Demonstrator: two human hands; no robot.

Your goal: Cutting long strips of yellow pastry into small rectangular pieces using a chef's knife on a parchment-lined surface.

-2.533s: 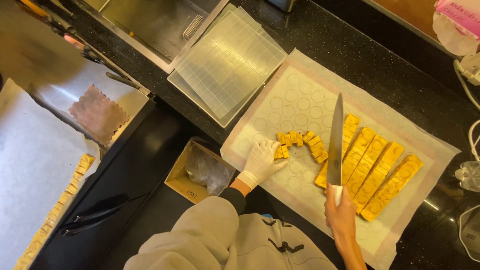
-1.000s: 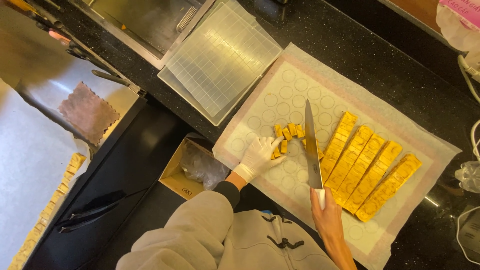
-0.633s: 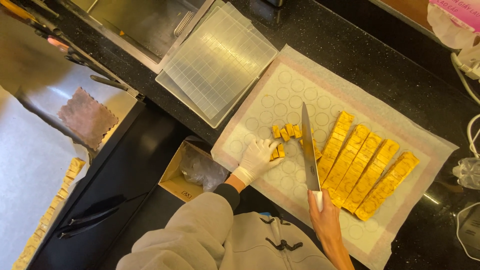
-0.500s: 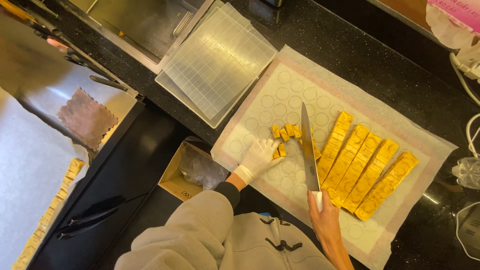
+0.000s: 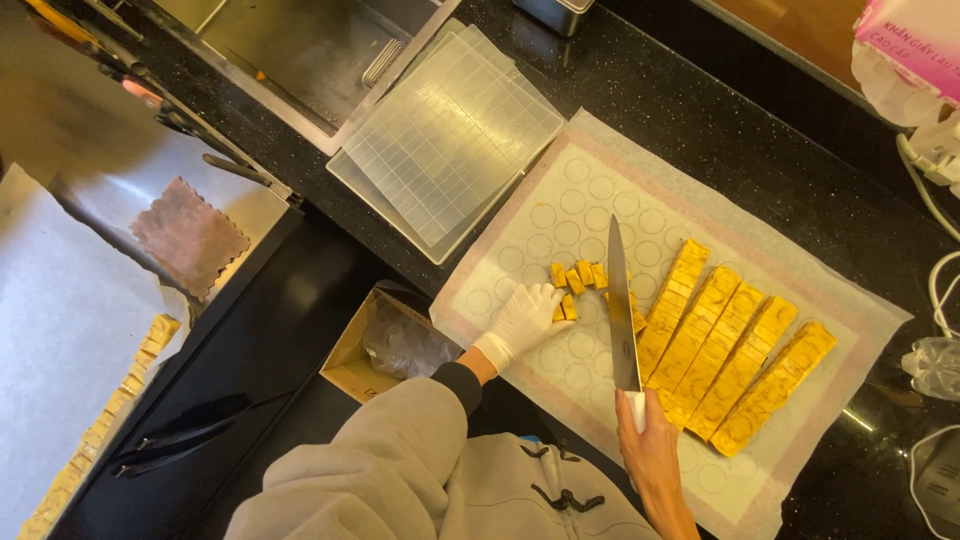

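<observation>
On the mat, the gloved left hand rests loosely on small cut pieces; the bare right hand grips a knife beside the yellow bars.

— How do the hands sit?
— The left hand, gloved in white, lies flat, fingers spread forward, grey sleeve bent at the elbow.
— And the other?
— The right hand is bare — fist closed, wrist straight.
</observation>
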